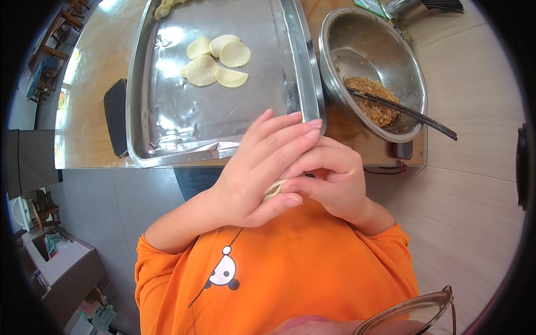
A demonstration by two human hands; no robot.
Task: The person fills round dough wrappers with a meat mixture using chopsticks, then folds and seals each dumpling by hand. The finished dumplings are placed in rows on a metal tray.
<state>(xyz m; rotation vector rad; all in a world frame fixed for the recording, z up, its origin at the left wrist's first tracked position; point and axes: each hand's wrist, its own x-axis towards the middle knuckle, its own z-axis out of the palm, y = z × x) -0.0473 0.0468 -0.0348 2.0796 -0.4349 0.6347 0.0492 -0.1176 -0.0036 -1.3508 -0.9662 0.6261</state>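
Between my two hands, just off the table's front edge, is a folded dough wrapper (274, 190), mostly hidden by the fingers. My left hand (259, 167) cradles it from the left, its fingers stretched toward the tray. From the right, my right hand (331, 167) pinches the wrapper's edge with thumb and fingers. Whether filling lies inside the fold cannot be seen. Beyond the hands, several round dough wrappers (235, 53) lie partly overlapping on a shallow metal tray (222, 113). To the right, a steel mixing bowl (356, 58) holds minced filling (372, 94), with dark chopsticks (406, 111) resting across it.
Pleated dumplings (165, 9) sit at the tray's far left corner. A dark phone (116, 117) lies left of the tray on the wooden table (94, 83). A small dark device (403, 150) with a cord is below the bowl. A metal container (406, 10) stands at the back right.
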